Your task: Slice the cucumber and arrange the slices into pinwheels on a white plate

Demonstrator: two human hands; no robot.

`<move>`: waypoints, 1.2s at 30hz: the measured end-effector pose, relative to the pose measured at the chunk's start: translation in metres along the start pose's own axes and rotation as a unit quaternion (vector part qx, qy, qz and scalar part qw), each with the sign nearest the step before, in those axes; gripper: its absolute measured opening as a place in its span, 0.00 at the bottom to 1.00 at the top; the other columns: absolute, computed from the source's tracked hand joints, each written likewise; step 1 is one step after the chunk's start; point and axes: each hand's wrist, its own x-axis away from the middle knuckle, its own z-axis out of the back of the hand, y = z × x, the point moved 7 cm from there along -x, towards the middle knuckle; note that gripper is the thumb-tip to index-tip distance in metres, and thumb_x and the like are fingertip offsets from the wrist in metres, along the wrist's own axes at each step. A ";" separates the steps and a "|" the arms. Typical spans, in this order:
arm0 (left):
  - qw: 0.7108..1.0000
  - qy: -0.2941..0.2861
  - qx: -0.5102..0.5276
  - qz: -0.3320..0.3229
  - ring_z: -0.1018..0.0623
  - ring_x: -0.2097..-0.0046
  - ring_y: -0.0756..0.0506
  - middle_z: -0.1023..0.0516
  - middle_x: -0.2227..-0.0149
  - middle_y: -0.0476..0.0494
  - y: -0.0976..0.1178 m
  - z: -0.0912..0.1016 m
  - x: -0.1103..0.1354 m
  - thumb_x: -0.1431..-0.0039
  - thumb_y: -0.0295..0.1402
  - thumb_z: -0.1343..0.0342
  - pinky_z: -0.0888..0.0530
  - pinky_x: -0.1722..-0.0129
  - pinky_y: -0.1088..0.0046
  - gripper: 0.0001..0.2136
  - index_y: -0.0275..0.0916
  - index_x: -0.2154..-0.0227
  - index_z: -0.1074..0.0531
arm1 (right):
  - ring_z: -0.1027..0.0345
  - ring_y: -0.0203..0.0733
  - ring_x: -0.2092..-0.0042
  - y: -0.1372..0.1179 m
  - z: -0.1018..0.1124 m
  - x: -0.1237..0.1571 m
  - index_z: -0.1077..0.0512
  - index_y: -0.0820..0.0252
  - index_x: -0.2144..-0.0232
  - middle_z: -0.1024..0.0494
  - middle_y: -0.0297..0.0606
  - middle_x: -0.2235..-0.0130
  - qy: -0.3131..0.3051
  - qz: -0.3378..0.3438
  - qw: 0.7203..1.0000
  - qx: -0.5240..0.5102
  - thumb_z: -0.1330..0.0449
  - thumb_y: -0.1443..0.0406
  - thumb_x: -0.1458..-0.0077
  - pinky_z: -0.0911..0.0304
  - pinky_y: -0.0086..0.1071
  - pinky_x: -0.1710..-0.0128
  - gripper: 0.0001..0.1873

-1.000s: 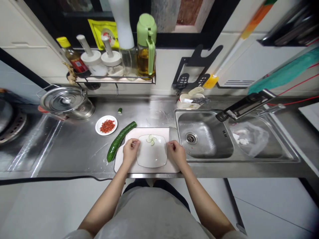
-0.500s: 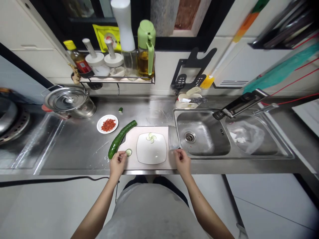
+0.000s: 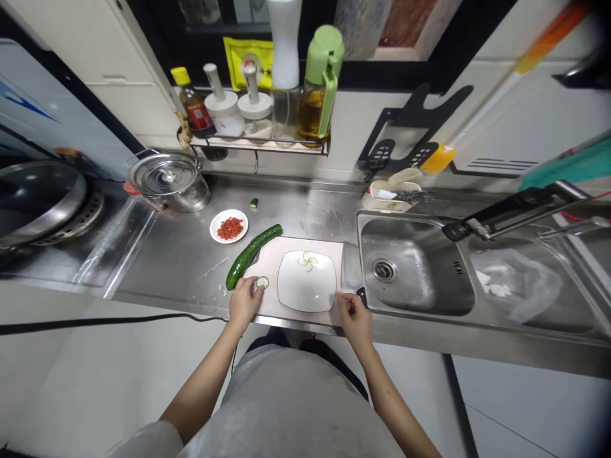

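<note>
A white squarish plate (image 3: 306, 296) rests on the pale cutting board (image 3: 271, 304), with thin cucumber slices (image 3: 308, 261) fanned in a pinwheel near its far edge. At the board's left, my left hand (image 3: 245, 300) reaches to a small round of cut cucumber (image 3: 262, 282), thumb and fingers slightly apart at its edge. My right hand (image 3: 355, 317) is closed in a pinch by the plate's right side; whatever is between its fingertips is too small to make out. Beyond it lies a kitchen knife (image 3: 352, 267), its dark handle beside the hand. A whole cucumber (image 3: 252, 254) lies along the board's left edge.
A small white dish (image 3: 214, 234) of chopped red pieces and a cucumber end (image 3: 254, 203) sit behind the board. A lidded steel pot (image 3: 188, 194) stands left, near a wok (image 3: 42, 197). The sink (image 3: 415, 273) borders the right; a condiment rack (image 3: 267, 143) hangs above.
The view has turned, shifting the counter. My left hand has moved onto the cut cucumber round, its fingers loosening from a pinch. My right hand has come closer to the plate, uncovering the knife handle.
</note>
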 end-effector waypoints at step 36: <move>0.998 0.016 -0.039 -0.039 0.25 0.58 0.45 0.22 0.59 0.44 0.009 0.001 0.005 0.43 0.32 0.46 0.32 0.60 0.72 0.08 0.43 0.63 0.24 | 0.44 0.33 0.78 -0.035 -0.039 0.004 0.29 0.58 0.69 0.38 0.27 0.81 -0.132 0.020 0.991 0.016 0.49 0.50 0.45 0.48 0.27 0.76 0.19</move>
